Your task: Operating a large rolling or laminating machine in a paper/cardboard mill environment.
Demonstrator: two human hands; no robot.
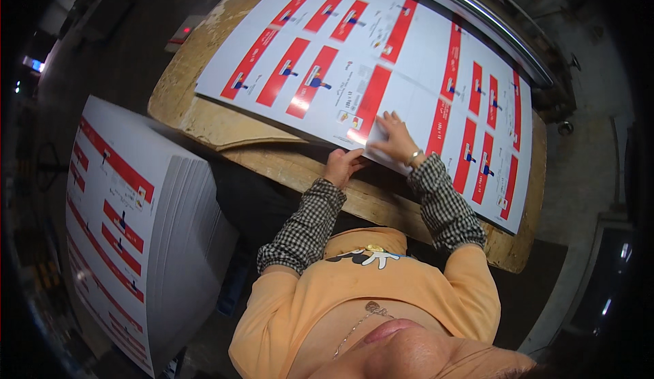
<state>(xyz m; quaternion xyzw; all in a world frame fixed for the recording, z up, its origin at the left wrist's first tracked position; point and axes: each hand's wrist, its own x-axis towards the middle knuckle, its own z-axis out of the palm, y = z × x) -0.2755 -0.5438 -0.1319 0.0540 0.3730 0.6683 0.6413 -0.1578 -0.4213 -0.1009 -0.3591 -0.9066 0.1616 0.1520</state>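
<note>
A large white printed sheet (pixel 415 79) with red blocks and small blue marks lies across a wooden board (pixel 272 164). At its near edge, my left hand (pixel 340 166) pinches the sheet's rim, thumb along the edge and the other fingers partly hidden beneath. Just to the right, my right hand (pixel 395 140) rests palm down on the sheet's top, fingers spread over a red band and the white gap beside it. Both forearms wear black-and-white checked sleeves. Whether more sheets lie under the top one cannot be made out.
To the left stands a tall stack of similar printed sheets (pixel 109 222), its layered side facing me. A shiny metal roller or bar (pixel 490 21) runs along the board's far side, part of a machine. A dark-framed panel (pixel 599 290) stands at the right.
</note>
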